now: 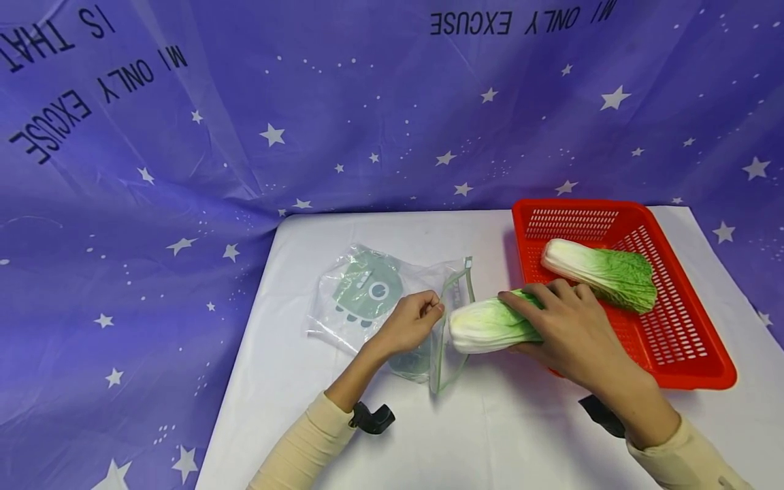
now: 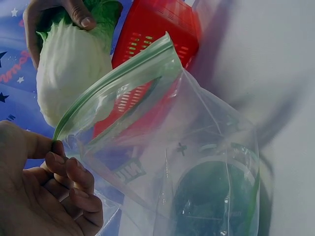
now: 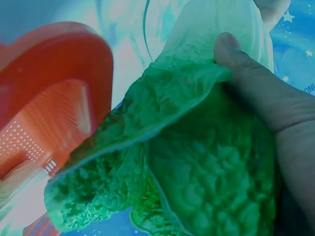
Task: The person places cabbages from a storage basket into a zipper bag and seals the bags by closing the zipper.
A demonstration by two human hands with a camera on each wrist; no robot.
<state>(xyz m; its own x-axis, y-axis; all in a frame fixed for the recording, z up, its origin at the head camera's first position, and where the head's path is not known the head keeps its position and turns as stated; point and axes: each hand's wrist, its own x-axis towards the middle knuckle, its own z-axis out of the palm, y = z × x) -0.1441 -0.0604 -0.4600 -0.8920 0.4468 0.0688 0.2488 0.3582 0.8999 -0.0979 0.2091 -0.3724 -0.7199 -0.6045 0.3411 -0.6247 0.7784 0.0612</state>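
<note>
In the head view my right hand [image 1: 566,333] grips a napa cabbage [image 1: 493,325] round its leafy end, its white base pointing left. That base is right at the open mouth of a clear zip bag [image 1: 422,272] with a green dinosaur-like print. My left hand [image 1: 412,320] pinches the bag's green zip edge between thumb and forefinger, as the left wrist view shows of the hand [image 2: 54,182] and zip bag [image 2: 197,142]. In the right wrist view my thumb [image 3: 246,69] lies along the cabbage [image 3: 197,132], whose leaves spread toward the camera.
A red plastic basket [image 1: 704,340] stands at the right of the white table [image 1: 490,435]. Inside it lies a second napa cabbage [image 1: 606,272]. Purple star-patterned cloth [image 1: 398,102] hangs behind the table. A black wrist strap mount [image 1: 373,417] sits on my left wrist.
</note>
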